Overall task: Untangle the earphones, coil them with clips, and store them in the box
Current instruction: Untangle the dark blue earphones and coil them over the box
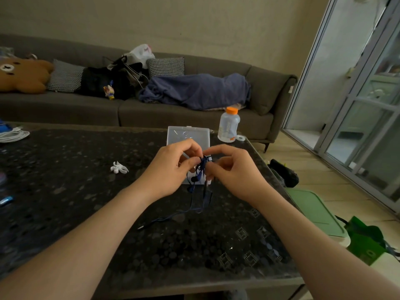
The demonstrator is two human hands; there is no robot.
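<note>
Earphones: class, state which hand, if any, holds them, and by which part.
The left hand and right hand both pinch the blue earphones at the tangled knot of cord; earbuds and plug end are unheld.

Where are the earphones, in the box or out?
Out. The left hand and right hand pinch the blue earphones in the air; the cable trails onto the table, plug outside the clear box.

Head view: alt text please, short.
A left hand and right hand pinch a knot of blue earphones above a dark speckled table, cable trailing toward the viewer. A clear box lies just behind them, white clips to their left, an orange-capped bottle at the far edge.
</note>
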